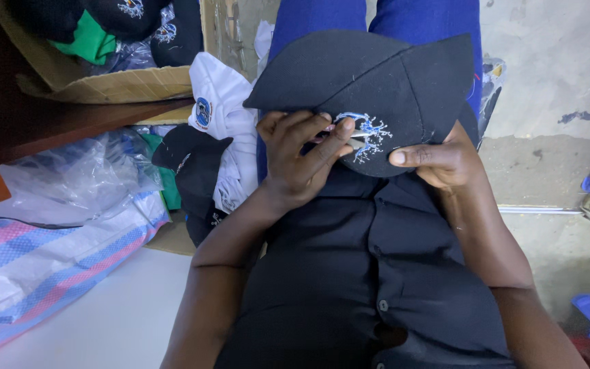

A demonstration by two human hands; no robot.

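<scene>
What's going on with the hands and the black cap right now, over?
Left hand pinching small metal snips at the cap's blue embroidery. Right hand gripping black cap edge. Nothing blocking.

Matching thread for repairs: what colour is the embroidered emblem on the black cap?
Light blue and white, on the black cap; the emblem shows in the head view.

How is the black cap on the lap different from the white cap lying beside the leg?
The black cap is dark with a blue and white stitched emblem; the white cap is pale with a small round blue badge. The black cap rests on the lap, held by the left hand and right hand; the white cap lies untouched on a pile. Both are embroidered caps.
</scene>
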